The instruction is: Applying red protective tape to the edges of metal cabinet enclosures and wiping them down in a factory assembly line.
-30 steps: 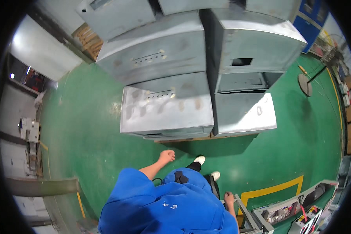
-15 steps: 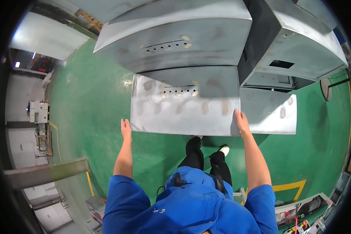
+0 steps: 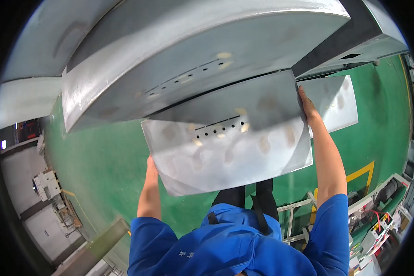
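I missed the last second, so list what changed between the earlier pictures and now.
Both arms went from hanging near the body up to the grey metal panel: the left hand took its left edge, the right hand its right edge. The panel now fills more of the view. The stacked grey cabinets and green floor stayed as they were.

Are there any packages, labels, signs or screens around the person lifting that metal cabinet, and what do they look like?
No packages, labels, signs or screens can be made out.
Nearest to a marking: yellow floor line, angular stripe on the green floor, lower right.
Grey metal cabinet held between left hand and right hand: bare, only a row of small holes.
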Tool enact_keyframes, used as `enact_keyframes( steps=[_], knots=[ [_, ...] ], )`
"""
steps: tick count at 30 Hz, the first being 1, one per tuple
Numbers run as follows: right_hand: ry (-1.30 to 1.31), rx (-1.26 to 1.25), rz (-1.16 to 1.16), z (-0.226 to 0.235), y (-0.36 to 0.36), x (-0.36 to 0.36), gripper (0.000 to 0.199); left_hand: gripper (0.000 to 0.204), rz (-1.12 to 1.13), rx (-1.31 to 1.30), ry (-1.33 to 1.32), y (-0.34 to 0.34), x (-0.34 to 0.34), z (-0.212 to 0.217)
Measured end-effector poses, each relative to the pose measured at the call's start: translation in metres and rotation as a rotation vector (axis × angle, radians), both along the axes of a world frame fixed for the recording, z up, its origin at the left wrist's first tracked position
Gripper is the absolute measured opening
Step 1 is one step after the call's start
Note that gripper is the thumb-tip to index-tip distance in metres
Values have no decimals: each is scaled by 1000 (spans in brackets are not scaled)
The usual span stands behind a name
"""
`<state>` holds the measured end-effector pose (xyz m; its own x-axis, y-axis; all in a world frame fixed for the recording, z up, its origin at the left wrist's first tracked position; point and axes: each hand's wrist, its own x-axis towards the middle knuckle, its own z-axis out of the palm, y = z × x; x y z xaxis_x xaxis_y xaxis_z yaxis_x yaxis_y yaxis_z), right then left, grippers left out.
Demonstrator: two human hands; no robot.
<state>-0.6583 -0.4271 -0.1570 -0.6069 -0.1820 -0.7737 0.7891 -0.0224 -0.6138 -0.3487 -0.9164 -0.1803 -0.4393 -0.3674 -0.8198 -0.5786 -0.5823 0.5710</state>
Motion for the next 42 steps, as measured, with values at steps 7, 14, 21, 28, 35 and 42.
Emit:
enact_keyframes(
  steps=[7,14,21,28,35,42],
  knots=[
    [118,-171,-17,-36,1,-18,61,72,-19,118,73,-7,-21,1],
    [170,-114,-26,-50,3,-19,54,70,-49,190,96,-26,-67,-4],
    [112,31,-141,9,0,15,54,69,10,321,189,-20,-58,7],
    [-158,-150,-201,49,45,72,64,67,15,522,276,14,-19,58],
    [-219,58,-51,92,70,112,52,62,-349,239,-40,17,-48,78],
    [-248,-141,-180,79,90,151,50,43,-378,159,10,20,-49,70]
  ],
)
